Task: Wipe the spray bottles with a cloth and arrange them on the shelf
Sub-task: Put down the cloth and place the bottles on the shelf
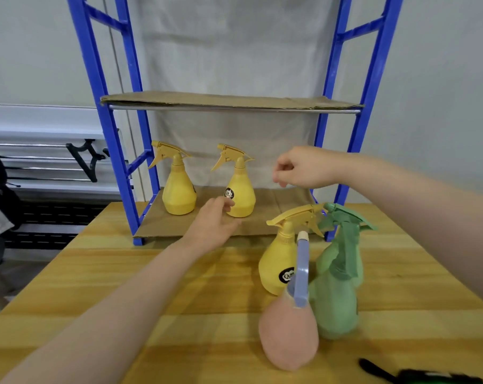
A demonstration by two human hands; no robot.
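Two yellow bottles already stand on the lower shelf (pixel 262 225) of the blue rack (pixel 118 151): the left yellow bottle (pixel 178 189) at about 11 o'clock from the middle of the view, and the second yellow bottle (pixel 240 194) just right of it. The left hand (pixel 214 224) lies at the base of that second bottle, fingers loosely extended, fingertips touching or almost touching it, gripping nothing. The right hand (pixel 304 169) hovers at 1 o'clock, above the shelf's bare right part, fingers loosely curled around nothing.

Four bottles wait on the desk (pixel 124 286) at 4 o'clock, packed close: a third yellow bottle (pixel 276 268), two green bottles (pixel 337 300) one behind the other, and a pink bottle (pixel 288 339) nearest the camera. No cloth is visible (it may lie outside the frame).

The likeliest mishap is a knock. A careless left-hand nudge could tip the second bottle into its neighbour. The right forearm passes directly over the clustered triggers, so lowering it for the next bottle could topple one, which would likely take the others with it. Bottles could also be shelved unwiped.
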